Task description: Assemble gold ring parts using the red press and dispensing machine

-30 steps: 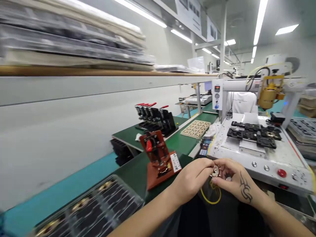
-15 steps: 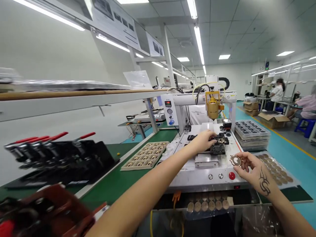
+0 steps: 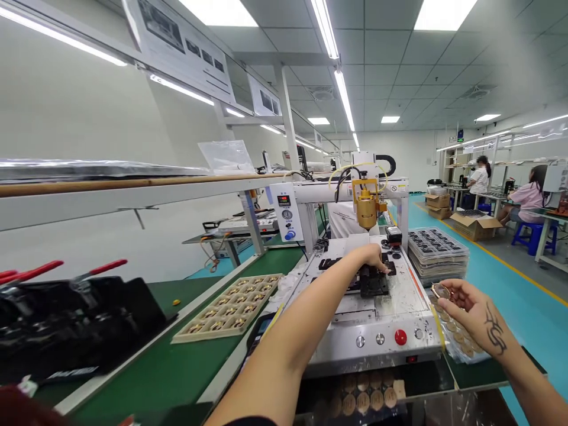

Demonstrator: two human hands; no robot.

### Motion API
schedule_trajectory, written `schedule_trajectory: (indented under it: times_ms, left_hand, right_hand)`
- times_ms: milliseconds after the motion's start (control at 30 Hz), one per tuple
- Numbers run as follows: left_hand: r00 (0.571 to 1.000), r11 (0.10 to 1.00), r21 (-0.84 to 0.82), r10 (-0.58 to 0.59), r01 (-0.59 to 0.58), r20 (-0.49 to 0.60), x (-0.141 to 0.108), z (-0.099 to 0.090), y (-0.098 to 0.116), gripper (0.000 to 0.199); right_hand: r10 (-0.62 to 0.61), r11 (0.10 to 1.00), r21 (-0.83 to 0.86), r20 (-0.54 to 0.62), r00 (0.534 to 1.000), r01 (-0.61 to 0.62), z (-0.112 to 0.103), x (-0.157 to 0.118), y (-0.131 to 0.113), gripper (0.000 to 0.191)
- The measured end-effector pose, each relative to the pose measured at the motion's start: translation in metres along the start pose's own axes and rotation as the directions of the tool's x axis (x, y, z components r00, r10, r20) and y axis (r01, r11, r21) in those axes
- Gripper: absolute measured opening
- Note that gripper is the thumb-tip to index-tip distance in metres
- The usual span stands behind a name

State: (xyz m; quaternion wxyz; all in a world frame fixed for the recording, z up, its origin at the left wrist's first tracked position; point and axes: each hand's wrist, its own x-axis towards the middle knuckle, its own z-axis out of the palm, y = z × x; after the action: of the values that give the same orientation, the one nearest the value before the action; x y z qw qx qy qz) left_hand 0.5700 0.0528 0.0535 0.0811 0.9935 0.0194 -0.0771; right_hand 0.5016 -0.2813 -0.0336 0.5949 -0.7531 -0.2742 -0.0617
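Note:
My left hand (image 3: 371, 257) reaches onto the bed of the white bench machine (image 3: 390, 307), its fingers closed down at the black fixture (image 3: 374, 283). Whatever lies under those fingertips is hidden. Off the machine's right front corner, my right hand (image 3: 465, 310) pinches a round rose-gold watch case (image 3: 441, 290) between thumb and fingers. Beneath that hand lies a plastic-wrapped sheet of round tan discs (image 3: 461, 338). Above the bed hangs a brass-coloured dispensing head (image 3: 366, 210), behind my left hand.
Left of the machine, a beige compartment tray (image 3: 231, 307) of watch parts rests on the green bench. Black clamps with red handles (image 3: 106, 267) stand farther left. Clear trays (image 3: 437, 251) are stacked at right. Two people work in the background.
My right hand has moved right with the watch case, away from the machine's front. My left hand stays at the fixture, now covering the part that showed there. The view has shifted.

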Motion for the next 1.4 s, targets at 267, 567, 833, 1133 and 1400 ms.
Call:
schedule_trajectory:
  times_ms: [267,567,833,1133,1400]
  left_hand:
    - [0.999,1.000,-0.013,-0.007,0.006,-0.032,0.000,0.006,0.008,0.030]
    - [0.920,0.955,-0.246,0.057,-0.163,-0.388,-0.060,-0.015,-0.003,0.031]
    - [0.798,0.840,-0.379,0.100,-0.388,-0.595,-0.179,-0.026,-0.019,0.030]
    - [0.722,0.918,-0.282,0.007,-0.280,-0.692,-0.310,0.011,-0.038,0.024]
    - [0.686,0.868,-0.365,-0.041,-0.335,-0.727,-0.320,0.063,-0.023,0.025]
  right_hand:
    - [-0.121,0.990,0.075,0.065,0.991,0.116,0.051,0.070,0.015,0.057]
    - [-0.153,0.981,-0.061,0.338,0.929,0.184,0.102,0.144,0.037,0.041]
    - [-0.094,0.943,-0.191,0.632,0.769,0.272,0.123,0.186,0.038,0.029]
    - [-0.164,0.848,-0.296,0.642,0.749,0.440,0.125,0.185,0.036,0.028]
    - [-0.274,0.832,-0.377,0.360,0.892,0.408,0.114,0.143,0.022,0.028]
